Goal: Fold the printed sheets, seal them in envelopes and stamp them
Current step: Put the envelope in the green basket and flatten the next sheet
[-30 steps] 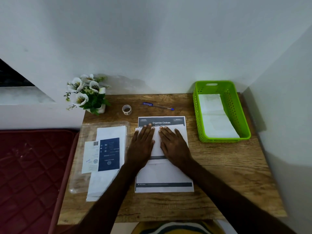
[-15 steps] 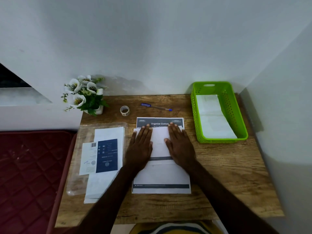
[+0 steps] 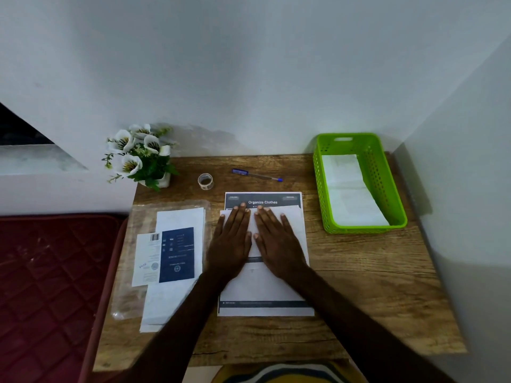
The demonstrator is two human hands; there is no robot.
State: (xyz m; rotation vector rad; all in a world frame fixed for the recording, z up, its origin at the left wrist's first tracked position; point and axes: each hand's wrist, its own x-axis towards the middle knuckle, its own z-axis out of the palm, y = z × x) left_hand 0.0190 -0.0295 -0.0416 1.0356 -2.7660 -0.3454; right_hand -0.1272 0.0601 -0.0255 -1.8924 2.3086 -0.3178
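Note:
A folded white sheet (image 3: pixel 296 222) lies on a stack of printed sheets (image 3: pixel 265 291) headed "Organize Clothes" at the middle of the wooden desk. My left hand (image 3: pixel 231 244) and my right hand (image 3: pixel 278 244) press flat on the folded sheet, side by side, fingers straight and pointing away from me. A pile of white envelopes (image 3: pixel 177 217) in a clear plastic wrapper, with a blue and white label on top, lies to the left of my left hand. A small roll of stamps (image 3: pixel 205 181) stands behind the sheets.
A green plastic basket (image 3: pixel 367 229) holding white envelopes stands at the back right. A blue pen (image 3: pixel 257 175) lies near the wall. A pot of white flowers (image 3: pixel 141 156) stands at the back left corner. A red mattress (image 3: pixel 49 286) borders the desk's left edge.
My right hand has slid left across the folded sheet until it lies beside my left hand; half a second ago the two were spread apart. The left hand has barely moved.

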